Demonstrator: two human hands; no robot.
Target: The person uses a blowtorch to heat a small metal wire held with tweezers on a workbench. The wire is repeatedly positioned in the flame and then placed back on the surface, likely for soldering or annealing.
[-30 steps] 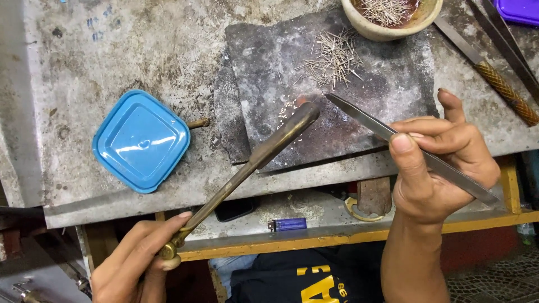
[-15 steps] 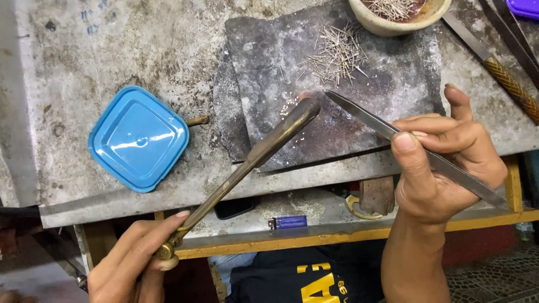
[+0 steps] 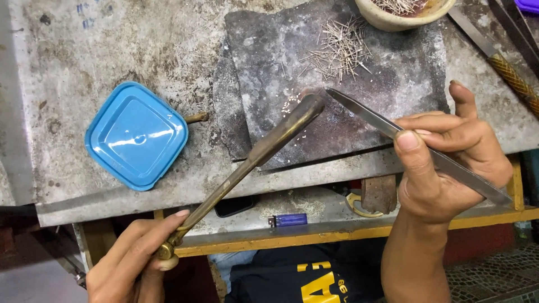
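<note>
Far left, on the worn grey bench top (image 3: 140, 50): a blue square plastic lid (image 3: 136, 136), lying flat, rounded corners, well apart from both hands. A short brass-coloured stub shows just beside its right edge.

Lower left — left hand (image 3: 132, 266), fingers curled round the brass butt end of a long brass torch (image 3: 252, 160). The index finger lies along the stem and the thumb is tucked under. The torch runs up and to the right, its dark nozzle end resting over the lower middle of the dark slab (image 3: 382, 106). The slab is a scorched, grey-black square plate lying on the bench, another dark sheet sticking out beneath its left side.

At the nozzle: a small scatter of pale grains (image 3: 292, 104) on the slab, touching or just beside the tip — cannot tell which.

Upper middle of the slab: a loose heap of thin wire pieces (image 3: 339, 50). Above it, a pale bowl (image 3: 404, 19), cut off by the top edge, more wire bits inside.

Right — right hand (image 3: 443, 163) pinching long steel tweezers (image 3: 404, 140) between thumb and forefingers. The tweezer point meets the torch nozzle on the slab.

Far right: a tool with a woven golden handle (image 3: 514, 81) lying on the bench.

Below the bench edge, on a lower shelf: a blue lighter (image 3: 289, 220).
</note>
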